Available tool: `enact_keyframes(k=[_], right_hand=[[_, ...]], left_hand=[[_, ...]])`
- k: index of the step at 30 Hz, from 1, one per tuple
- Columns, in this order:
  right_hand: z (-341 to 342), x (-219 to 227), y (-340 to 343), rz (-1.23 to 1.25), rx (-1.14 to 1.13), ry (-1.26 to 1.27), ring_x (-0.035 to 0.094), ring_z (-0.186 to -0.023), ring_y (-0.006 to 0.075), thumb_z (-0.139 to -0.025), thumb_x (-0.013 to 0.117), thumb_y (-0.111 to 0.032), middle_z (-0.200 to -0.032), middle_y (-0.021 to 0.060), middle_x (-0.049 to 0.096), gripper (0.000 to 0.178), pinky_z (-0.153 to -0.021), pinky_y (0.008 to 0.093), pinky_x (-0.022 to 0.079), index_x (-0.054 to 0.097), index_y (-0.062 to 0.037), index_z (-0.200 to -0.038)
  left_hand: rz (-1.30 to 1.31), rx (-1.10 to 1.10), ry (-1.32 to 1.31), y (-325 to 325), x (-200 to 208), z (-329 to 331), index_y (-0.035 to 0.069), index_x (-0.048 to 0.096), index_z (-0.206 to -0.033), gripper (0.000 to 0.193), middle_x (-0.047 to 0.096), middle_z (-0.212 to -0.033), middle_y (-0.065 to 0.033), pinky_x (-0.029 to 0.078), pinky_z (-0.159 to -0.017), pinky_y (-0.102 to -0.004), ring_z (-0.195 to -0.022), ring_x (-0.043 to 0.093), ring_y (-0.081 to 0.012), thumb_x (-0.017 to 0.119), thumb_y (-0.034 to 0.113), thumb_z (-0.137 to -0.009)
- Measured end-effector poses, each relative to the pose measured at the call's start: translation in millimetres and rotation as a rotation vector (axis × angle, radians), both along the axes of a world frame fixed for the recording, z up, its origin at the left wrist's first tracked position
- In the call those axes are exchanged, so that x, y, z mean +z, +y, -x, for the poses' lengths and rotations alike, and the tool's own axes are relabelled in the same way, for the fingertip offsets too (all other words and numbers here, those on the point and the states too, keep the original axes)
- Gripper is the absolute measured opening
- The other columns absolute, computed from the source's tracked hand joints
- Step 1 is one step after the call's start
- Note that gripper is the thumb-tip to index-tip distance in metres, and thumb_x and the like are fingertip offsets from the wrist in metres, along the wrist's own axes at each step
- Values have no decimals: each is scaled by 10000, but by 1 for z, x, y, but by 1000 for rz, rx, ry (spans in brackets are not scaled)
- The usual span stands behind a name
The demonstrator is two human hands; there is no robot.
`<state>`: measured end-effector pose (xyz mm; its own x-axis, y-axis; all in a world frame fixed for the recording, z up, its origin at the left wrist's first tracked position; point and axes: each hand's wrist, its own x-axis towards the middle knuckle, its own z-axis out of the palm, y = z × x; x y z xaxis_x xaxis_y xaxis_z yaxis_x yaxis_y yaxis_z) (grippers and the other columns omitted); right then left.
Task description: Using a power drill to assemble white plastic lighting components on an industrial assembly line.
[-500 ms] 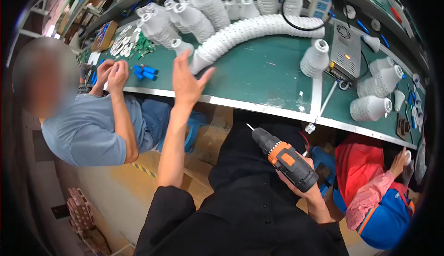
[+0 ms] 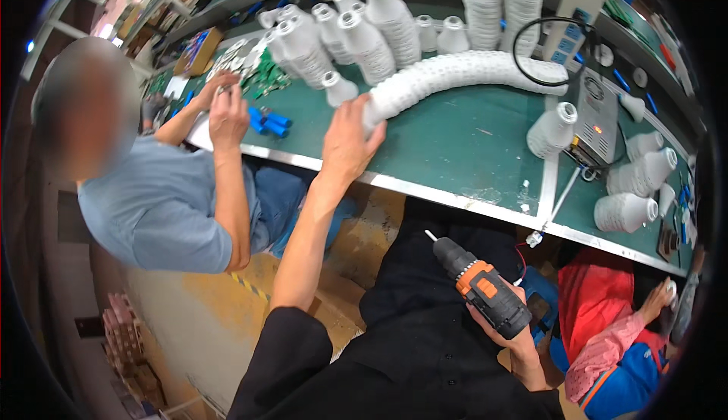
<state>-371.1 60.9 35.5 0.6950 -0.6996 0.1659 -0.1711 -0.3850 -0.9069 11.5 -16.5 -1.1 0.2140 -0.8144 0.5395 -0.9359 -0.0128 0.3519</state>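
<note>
A green bench (image 2: 447, 143) crosses a workshop, w/ one long stack (image 2: 462, 76) of nested white cones arcing over it. Below & L of the long stack, a co-worker in a blue-grey shirt (image 2: 167, 200) works both hands close together on an item too small to ID; below & R of it, a second co-worker in pink sleeves (image 2: 603, 353) holds a small white piece. The long stack lies on its side, prob. b/c a column that length would topple; nesting likely saves room. Behind it and off its L end rise upright stacks (image 2: 483, 10), presumably short enough to stand. A metal pwr supply (image 2: 595, 120) sits off its R end, where a black cable (image 2: 518, 41) loops across.

Below the long stack, over the wearer's lap, is the drill (image 2: 485, 287), bit tipped up & L, prob. kept low to stay clear of the bench. The right hand (image 2: 523, 344) wraps its handle, fingers curled round. The left hand (image 2: 349, 145) meets the stack's L end, thumb & fingers part-spread about it, maybe to steady it; how firm, can't tell. A lone cone (image 2: 339, 90) stands just past that end; blue parts (image 2: 271, 123) lie farther L.
</note>
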Motion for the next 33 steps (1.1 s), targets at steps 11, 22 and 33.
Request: enact_keyframes(k=[11,22,33], right_hand=[[7,4,12,-328,8,-10,684,-852,409,-754,684,-106,-976,198,707,529,-718,426,532,580,-19,-1265],[3,-12,-7,-352,40,-23,698,-973,370,-792,696,-114,-1192,196,679,531,-805,384,566,573,-2,-1296],[-7,2,-33,-587,65,76,687,-1088,247,-893,686,-163,-1257,145,661,502,-895,317,526,551,-26,-1357]], left_hand=[[-198,130,203,52,9,11,22,402,-1442,742,531,-1204,-195,421,-988,-403,-1111,540,-357,770,52,-799],[-372,220,182,84,29,16,79,389,-1479,854,512,-1392,-208,390,-1063,-368,-1273,512,-373,618,-138,-686],[50,79,1662,152,-21,44,71,399,-1419,833,563,-1056,-83,509,-742,-344,-867,597,-195,778,289,-710]])
